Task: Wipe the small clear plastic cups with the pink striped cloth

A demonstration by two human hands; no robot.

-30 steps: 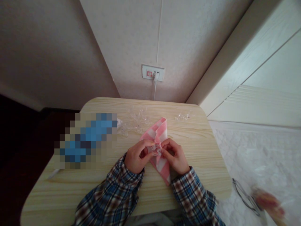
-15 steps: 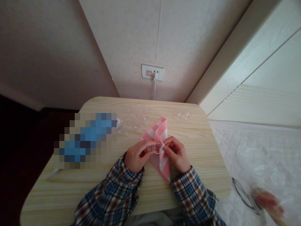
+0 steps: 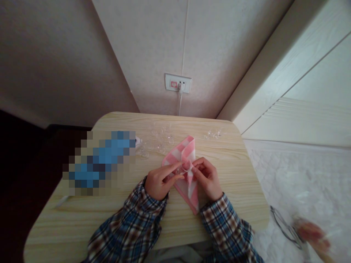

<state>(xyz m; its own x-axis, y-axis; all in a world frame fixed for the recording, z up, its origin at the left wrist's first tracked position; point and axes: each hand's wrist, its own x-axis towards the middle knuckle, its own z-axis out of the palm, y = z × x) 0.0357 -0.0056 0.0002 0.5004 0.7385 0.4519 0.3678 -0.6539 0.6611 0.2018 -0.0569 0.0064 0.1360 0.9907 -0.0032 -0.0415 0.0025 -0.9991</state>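
My left hand (image 3: 159,183) is closed, thumb and fingers pinching a clear plastic suction cup (image 3: 180,170) with a round rim. Opposite it, my right hand (image 3: 208,179) pinches a fold of a pink and white checked cloth (image 3: 189,147). That fold touches the rim of the suction cup, which is partly covered by cloth and fingers. The rest of the cloth hangs or lies between both hands, over the table. Beyond the cloth, several clear suction cups (image 3: 161,138) lie in a loose group.
The wooden table (image 3: 233,223) has rounded corners. Small clear pieces, perhaps hooks (image 3: 215,134), lie at its back right. A blurred-out blue object (image 3: 109,157) is on the left. A wall socket (image 3: 177,83) holds a plug. Glasses (image 3: 285,228) rest on the white quilted surface at right.
The right fingers and the cloth fold have shifted slightly over the suction cup's rim, covering more of it. The left hand stays almost in place.
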